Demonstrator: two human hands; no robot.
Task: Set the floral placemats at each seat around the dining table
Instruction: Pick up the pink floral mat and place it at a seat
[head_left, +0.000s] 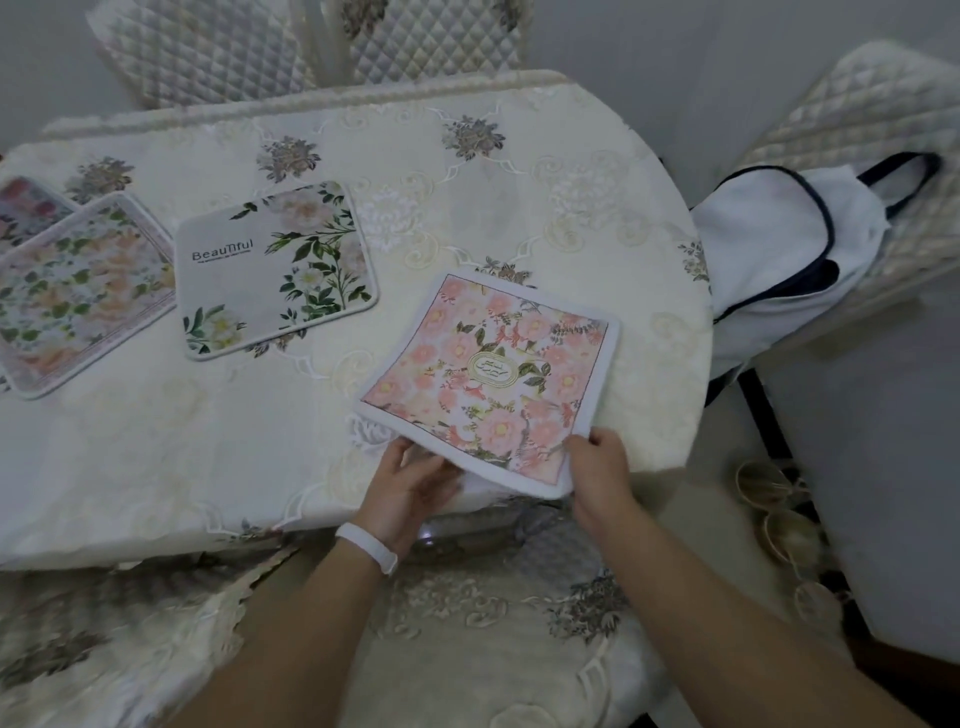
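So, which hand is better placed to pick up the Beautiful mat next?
Probably the left hand. The Beautiful mat lies left of the pink mat, on that hand's side; the right hand, gripping the pink mat's near right corner, would have to cross over.

left hand (410, 483) + right hand (597, 467): hold pink placemat (488, 374) near edge (lifted slightly) | far edge: on table (467, 182)

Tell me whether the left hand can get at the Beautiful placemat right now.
Probably yes: only bare tablecloth lies between the left hand and the Beautiful placemat, but it must first release the pink placemat.
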